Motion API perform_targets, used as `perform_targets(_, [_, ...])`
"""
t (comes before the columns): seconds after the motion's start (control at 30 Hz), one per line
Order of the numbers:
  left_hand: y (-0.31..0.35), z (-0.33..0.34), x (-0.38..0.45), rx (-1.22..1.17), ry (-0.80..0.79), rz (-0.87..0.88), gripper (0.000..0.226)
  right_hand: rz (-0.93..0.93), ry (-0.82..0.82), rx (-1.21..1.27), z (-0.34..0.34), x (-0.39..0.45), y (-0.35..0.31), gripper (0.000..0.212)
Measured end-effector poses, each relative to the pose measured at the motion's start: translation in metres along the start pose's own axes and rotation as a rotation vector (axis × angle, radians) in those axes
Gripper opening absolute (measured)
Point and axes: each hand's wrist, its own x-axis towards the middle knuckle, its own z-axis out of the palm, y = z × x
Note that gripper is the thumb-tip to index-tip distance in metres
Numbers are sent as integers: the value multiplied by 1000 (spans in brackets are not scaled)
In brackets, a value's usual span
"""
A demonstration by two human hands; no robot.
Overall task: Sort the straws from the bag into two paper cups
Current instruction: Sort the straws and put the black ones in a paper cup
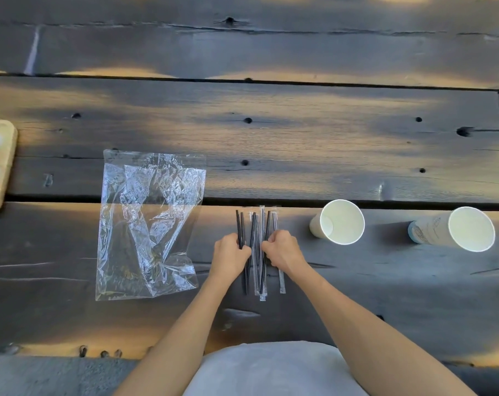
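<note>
Both arms were bare from elbow down, no sleeves in view, and both entered from the bottom edge of the frame. Left hand [229,257] and right hand [285,250] had no gloves, rings, watch or wristbands visible. Pale grey-white garment [274,370], smooth fabric, covered torso/lap at bottom centre; cut and type unclear.

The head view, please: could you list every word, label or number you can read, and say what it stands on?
No text can be read.
Right white paper cup: blue-grey print on its side, too blurred to read.
Left white paper cup: no print shows.
Clear plastic bag and wrapped black straws: no lettering shows.
</note>
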Motion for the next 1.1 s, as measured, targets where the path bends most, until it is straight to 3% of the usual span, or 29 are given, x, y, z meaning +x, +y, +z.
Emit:
perform_targets(0.17, [6,12,-7,231,3,140,13,-13,-16,65,-2,-2,2,14])
perform_targets(0.33, [9,13,-2,247,-33,87,11,-10,-40,143,-6,-3,3,15])
perform_targets(0.4, [10,7,2,155,-57,25,12,-24,-81,159,-7,-3,3,15])
perform_targets(0.57, [15,-23,0,-356,-235,-20,7,-165,-188,274,-15,-9,-5,15])
perform_targets(0.87, [18,-30,-13,-809,-454,-20,18,-337,-204,406,-38,-22,-12,13])
perform_targets(1.0, [33,-29,-25,-912,-494,-40,16,-369,-212,468,-49,-31,-11,9])
perform_targets(1.1, [44,-35,-33,-733,-515,117,26,-369,-218,560,-60,-38,-14,7])
